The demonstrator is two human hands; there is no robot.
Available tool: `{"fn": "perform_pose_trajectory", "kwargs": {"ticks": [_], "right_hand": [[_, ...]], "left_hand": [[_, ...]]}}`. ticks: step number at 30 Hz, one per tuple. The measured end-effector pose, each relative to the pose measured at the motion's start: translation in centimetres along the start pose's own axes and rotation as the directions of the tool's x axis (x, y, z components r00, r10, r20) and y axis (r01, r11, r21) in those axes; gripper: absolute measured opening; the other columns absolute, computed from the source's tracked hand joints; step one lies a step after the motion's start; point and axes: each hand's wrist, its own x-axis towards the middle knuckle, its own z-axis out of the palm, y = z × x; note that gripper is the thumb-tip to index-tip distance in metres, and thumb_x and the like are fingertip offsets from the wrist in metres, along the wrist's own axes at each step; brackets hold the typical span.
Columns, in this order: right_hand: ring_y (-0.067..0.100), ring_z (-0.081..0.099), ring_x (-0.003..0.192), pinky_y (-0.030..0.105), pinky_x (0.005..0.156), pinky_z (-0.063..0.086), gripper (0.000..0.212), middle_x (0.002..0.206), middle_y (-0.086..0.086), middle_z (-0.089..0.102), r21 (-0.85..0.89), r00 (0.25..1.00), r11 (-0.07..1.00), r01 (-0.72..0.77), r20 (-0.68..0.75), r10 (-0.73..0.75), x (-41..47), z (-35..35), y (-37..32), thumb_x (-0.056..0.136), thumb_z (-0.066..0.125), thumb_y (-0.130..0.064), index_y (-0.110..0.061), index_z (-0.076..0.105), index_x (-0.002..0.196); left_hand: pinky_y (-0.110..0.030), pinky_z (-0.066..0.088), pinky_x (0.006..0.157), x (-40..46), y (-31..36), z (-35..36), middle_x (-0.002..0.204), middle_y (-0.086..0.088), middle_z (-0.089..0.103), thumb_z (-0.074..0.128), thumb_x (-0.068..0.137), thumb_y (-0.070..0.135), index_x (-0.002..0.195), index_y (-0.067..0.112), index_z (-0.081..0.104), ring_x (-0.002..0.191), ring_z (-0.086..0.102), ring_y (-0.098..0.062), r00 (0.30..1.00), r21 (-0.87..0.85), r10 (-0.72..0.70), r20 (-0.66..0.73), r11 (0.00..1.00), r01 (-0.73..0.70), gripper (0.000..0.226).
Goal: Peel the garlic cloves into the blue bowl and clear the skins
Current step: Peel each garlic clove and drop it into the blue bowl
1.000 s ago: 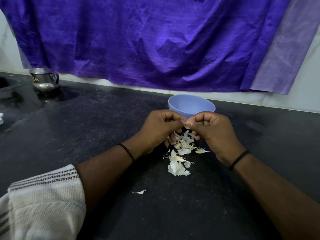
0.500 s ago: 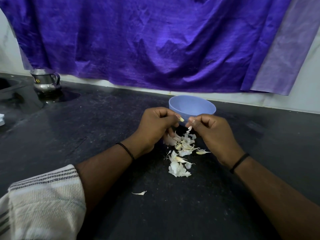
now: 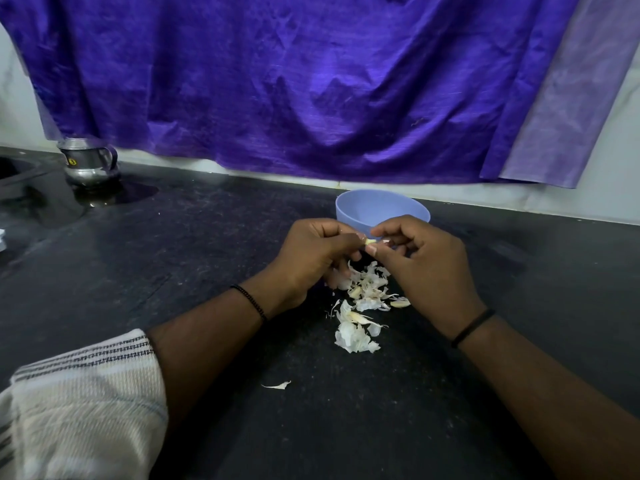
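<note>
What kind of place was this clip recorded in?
Probably a home kitchen: a dark stone counter, a steel jug beside what looks like a sink edge, and garlic skins by a blue bowl.

Background only: dark counter, cloth backdrop, steel jug.
Black stone counter (image 3: 173, 258) runs wall to wall. Purple cloth (image 3: 277, 81) hangs behind it, lighter lilac strip (image 3: 568, 109) on its right edge. Small steel jug (image 3: 88, 161) far left by a sink edge (image 3: 17, 171). Striped white towel (image 3: 79, 410) bottom left.
</note>
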Motion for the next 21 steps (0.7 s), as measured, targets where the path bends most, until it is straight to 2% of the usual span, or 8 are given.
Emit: {"fn": "perform_pose_trajectory", "kwargs": {"ticks": [3,6,8,10,12,14,17,21], "right_hand": [[0.009,0.06,0.067,0.015,0.062,0.047,0.005,0.078,-0.011,0.07,-0.03,0.999,0.999,0.031,-0.014,-0.031,0.1,0.0,0.1,0.084,0.077,-0.018,-0.023,0.075,0.086],[0.007,0.06,0.069,0.01,0.063,0.045,0.004,0.08,-0.011,0.07,-0.021,0.999,1.0,0.016,-0.043,-0.017,0.2,-0.2,0.1,0.085,0.076,-0.018,-0.022,0.074,0.085],[0.004,0.061,0.071,0.008,0.065,0.045,0.004,0.084,-0.012,0.071,-0.016,0.999,1.0,-0.003,-0.054,0.002,0.5,-0.3,0.2,0.086,0.075,-0.017,-0.021,0.075,0.088],[0.0,0.061,0.071,0.007,0.067,0.044,0.004,0.085,-0.012,0.072,-0.002,0.997,1.0,-0.028,-0.07,0.028,0.8,-0.4,0.4,0.087,0.075,-0.016,-0.019,0.075,0.089],[-0.002,0.062,0.071,0.008,0.069,0.046,0.005,0.085,-0.011,0.072,0.022,0.994,0.998,-0.06,-0.088,0.062,1.0,-0.5,0.6,0.086,0.075,-0.014,-0.018,0.075,0.089],[-0.003,0.062,0.072,0.009,0.07,0.048,0.006,0.084,-0.011,0.072,0.042,0.99,0.996,-0.082,-0.113,0.086,1.4,-0.5,0.6,0.086,0.074,-0.011,-0.017,0.075,0.088],[-0.006,0.063,0.073,0.011,0.072,0.05,0.008,0.082,-0.016,0.07,0.002,0.986,0.996,-0.093,-0.137,0.092,2.7,-0.4,0.5,0.085,0.074,-0.011,-0.019,0.073,0.086],[-0.003,0.063,0.075,0.018,0.076,0.05,0.006,0.08,-0.015,0.07,-0.132,0.992,0.988,-0.079,-0.106,0.065,5.2,0.0,1.1,0.085,0.073,-0.014,-0.019,0.074,0.084]], "left_hand": [[-0.023,0.04,0.037,-0.1,0.0,0.1,0.074,-0.013,0.066,0.064,0.094,0.014,0.094,-0.005,0.071,0.048,0.054,-0.018,1.0,0.036,0.003,-0.008,0.999,-0.003,0.02],[-0.024,0.04,0.037,0.2,-0.2,0.0,0.073,-0.01,0.066,0.061,0.097,0.014,0.093,-0.001,0.071,0.047,0.054,-0.017,0.991,0.146,0.072,-0.115,0.988,-0.054,0.019],[-0.022,0.04,0.038,0.3,-0.3,-0.3,0.073,-0.006,0.066,0.058,0.097,0.008,0.095,0.005,0.072,0.046,0.056,-0.012,0.978,0.232,0.119,-0.172,0.97,-0.077,0.014],[-0.016,0.04,0.04,0.4,-0.3,-0.3,0.068,0.0,0.065,0.055,0.094,0.001,0.09,0.008,0.072,0.047,0.055,-0.006,0.97,0.291,0.148,-0.193,0.953,-0.087,0.019],[-0.016,0.041,0.043,0.4,-0.2,-0.2,0.057,0.009,0.061,0.056,0.093,0.003,0.078,0.011,0.069,0.047,0.054,-0.004,0.966,0.341,0.184,-0.181,0.933,-0.114,0.021],[-0.024,0.044,0.047,0.2,0.1,0.0,0.056,0.007,0.06,0.055,0.092,0.008,0.07,0.015,0.066,0.05,0.055,-0.009,0.96,0.377,0.222,-0.169,0.915,-0.145,0.026],[-0.04,0.05,0.054,0.2,0.1,0.1,0.064,-0.006,0.063,0.051,0.091,0.009,0.066,0.015,0.063,0.053,0.054,-0.016,0.954,0.413,0.258,-0.151,0.893,-0.176,0.029],[-0.046,0.049,0.057,0.3,0.0,0.2,0.065,-0.008,0.06,0.047,0.092,0.007,0.065,0.013,0.058,0.056,0.052,-0.016,0.957,0.42,0.256,-0.138,0.89,-0.178,0.029]]}}
